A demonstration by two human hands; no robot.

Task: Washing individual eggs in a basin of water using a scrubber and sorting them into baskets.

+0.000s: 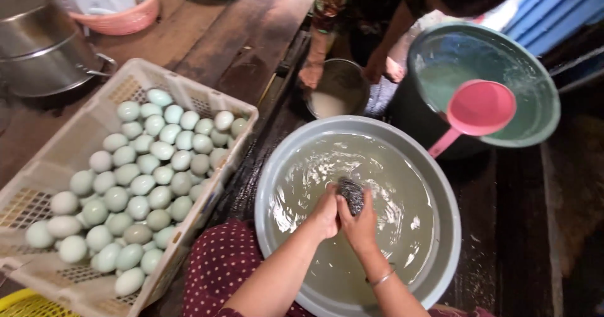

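Dark wet wooden planks [251,59] run under everything, and right at six o'clock sits a big grey basin [440,185] full of cloudy, rippling water. Both hands are in it, pressed together over the middle. The right hand [360,224], with a thin metal bangle [381,278] on its wrist, has its fingers curled tight around a dark steel scouring pad [352,194], which pokes out just above the knuckles at the water's surface. The left hand [326,215] is closed up too, touching the right, fingers tucked under; whether there's something inside that grip I cannot tell. Over at nine o'clock, just beside the basin, a pale plastic crate [207,100] holds a heap of pale green eggs [141,185], piled several deep. At one o'clock, touching the basin's far rim, stands a dark tub with a green rim [547,90], water in it, and a pink ladle [479,109] resting across, handle pointing down toward the basin. At twelve o'clock another person crouches, one hand [311,73] on the edge of a small metal pot [340,90]. Far up at ten o'clock, a large steel stockpot [38,40], and beyond it a pink basket [123,15] with white dishes. Maroon dotted cloth [220,260] shows at the bottom edge.
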